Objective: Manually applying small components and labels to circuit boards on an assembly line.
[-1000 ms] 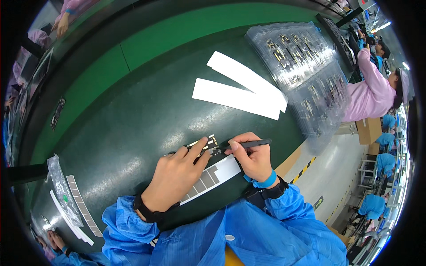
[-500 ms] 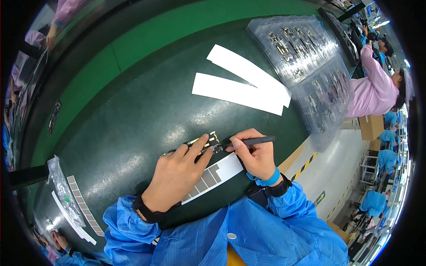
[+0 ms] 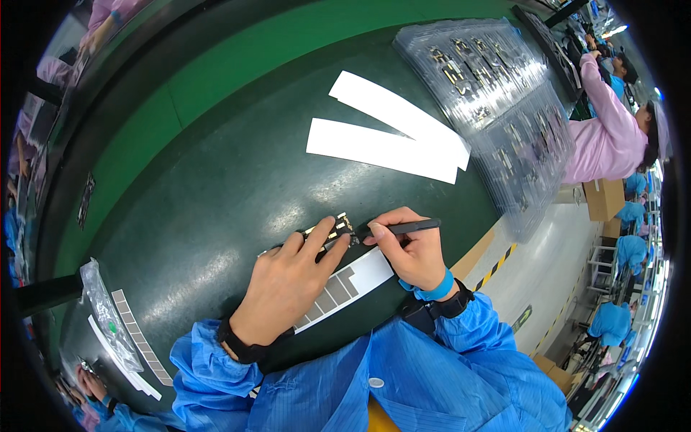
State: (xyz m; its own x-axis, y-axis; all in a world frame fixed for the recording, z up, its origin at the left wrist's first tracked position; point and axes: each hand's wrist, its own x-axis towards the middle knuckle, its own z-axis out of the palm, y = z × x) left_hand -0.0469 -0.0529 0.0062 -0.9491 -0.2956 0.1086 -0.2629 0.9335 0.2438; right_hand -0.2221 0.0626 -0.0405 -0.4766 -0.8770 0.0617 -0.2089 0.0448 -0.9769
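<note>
Under the fingers of my left hand point(image 3: 277, 295) a small black circuit board point(image 3: 340, 227) with gold and silver parts is held down on the dark green table; its near side is hidden by the fingers. My right hand point(image 3: 410, 252) pinches a slim black pen-like tool point(image 3: 416, 226), its tip at the board's right end. Whether the tip touches the board cannot be made out. Just below both hands lies a white strip with grey rectangular stickers point(image 3: 338, 291), partly covered by my left hand.
Two white paper strips point(image 3: 381, 151) overlap beyond my hands. Stacked clear plastic trays point(image 3: 497, 108) holding several boards stand at the far right. A clear plastic bag point(image 3: 108, 317) and another sticker strip point(image 3: 142, 338) lie at left. Other people work around the table.
The tool and my right hand have shifted very slightly left. My left hand stays on the board. The view has tilted a little.
</note>
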